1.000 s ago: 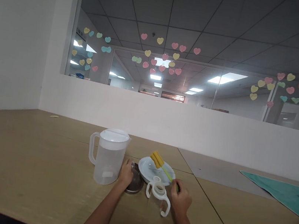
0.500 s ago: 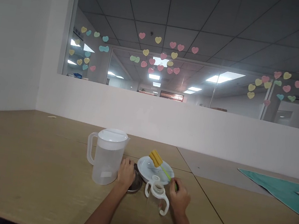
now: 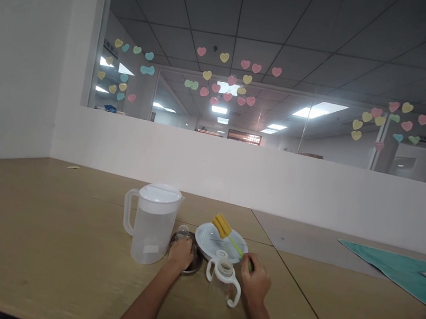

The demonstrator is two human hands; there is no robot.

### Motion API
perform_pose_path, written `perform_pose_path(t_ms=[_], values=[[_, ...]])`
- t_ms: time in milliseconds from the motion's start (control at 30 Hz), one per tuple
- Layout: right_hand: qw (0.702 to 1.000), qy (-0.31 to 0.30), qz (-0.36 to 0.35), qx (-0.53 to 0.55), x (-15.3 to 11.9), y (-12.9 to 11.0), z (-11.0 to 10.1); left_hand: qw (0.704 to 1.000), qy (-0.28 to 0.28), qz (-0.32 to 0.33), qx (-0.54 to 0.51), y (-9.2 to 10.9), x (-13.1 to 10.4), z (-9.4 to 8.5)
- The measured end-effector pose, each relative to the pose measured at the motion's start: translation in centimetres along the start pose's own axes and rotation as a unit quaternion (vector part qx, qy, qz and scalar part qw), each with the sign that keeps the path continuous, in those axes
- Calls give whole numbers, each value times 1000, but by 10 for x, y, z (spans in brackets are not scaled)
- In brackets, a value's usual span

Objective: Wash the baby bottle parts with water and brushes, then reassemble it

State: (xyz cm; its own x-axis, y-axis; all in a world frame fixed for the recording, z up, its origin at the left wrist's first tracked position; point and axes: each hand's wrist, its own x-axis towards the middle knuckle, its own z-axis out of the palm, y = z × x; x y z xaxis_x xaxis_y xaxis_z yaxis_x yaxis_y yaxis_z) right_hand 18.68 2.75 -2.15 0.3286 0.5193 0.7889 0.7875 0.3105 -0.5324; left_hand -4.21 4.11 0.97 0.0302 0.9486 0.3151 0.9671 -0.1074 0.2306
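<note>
My right hand (image 3: 256, 279) is closed around the green handle of a bottle brush (image 3: 221, 226). Its yellow sponge head is raised above a white bowl (image 3: 201, 235). Over a dark round metal dish (image 3: 196, 263), my left hand (image 3: 182, 253) grips a clear domed cap (image 3: 183, 231), whose rounded top shows beyond the fingers. Between my hands stands a clear baby bottle (image 3: 220, 287) with a white two-handled collar (image 3: 235, 283) and an open mouth. A translucent lidded pitcher (image 3: 152, 230) is just left of my left hand.
A teal cloth (image 3: 392, 269) lies at the right on the wooden table (image 3: 64, 244). A low white wall (image 3: 215, 170) runs along the table's back, with a window above it bearing heart-shaped notes. A small pale scrap (image 3: 73, 167) lies at the far left.
My left hand has shifted slightly right and nearer over the metal dish, and the clear domed cap now shows at its fingers. My right hand and the brush are nearly still.
</note>
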Motion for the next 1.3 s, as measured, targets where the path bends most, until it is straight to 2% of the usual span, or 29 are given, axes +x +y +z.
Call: perform_pose_path(t_ms=[167,367,467,533,600,633,667,800,933,1033,1300], values=[[1000,8,1,-5,0,-2,-1,1000,-7,-2,2,2,-1,-1],[1000,8,11,0,1,-2,0,999,33,-35,-19,5,-1,-4],[999,11,44,1,1,-1,1,996,68,-42,-41,9,0,-14],[997,22,73,7,2,0,1,991,115,-34,-64,14,4,-24],[994,34,99,17,4,1,1,982,155,-3,-104,22,10,-33],[993,37,111,22,4,1,1,980,155,25,-124,27,14,-36],[991,37,124,25,5,2,0,979,141,56,-139,34,18,-38],[984,47,170,25,7,6,-1,976,19,163,-144,60,39,-31],[975,63,212,19,8,11,-1,969,-105,191,-117,72,53,-11],[975,83,207,23,8,13,0,961,-181,188,-88,72,60,0],[979,80,188,15,9,12,2,957,-230,171,-42,80,62,-4]])
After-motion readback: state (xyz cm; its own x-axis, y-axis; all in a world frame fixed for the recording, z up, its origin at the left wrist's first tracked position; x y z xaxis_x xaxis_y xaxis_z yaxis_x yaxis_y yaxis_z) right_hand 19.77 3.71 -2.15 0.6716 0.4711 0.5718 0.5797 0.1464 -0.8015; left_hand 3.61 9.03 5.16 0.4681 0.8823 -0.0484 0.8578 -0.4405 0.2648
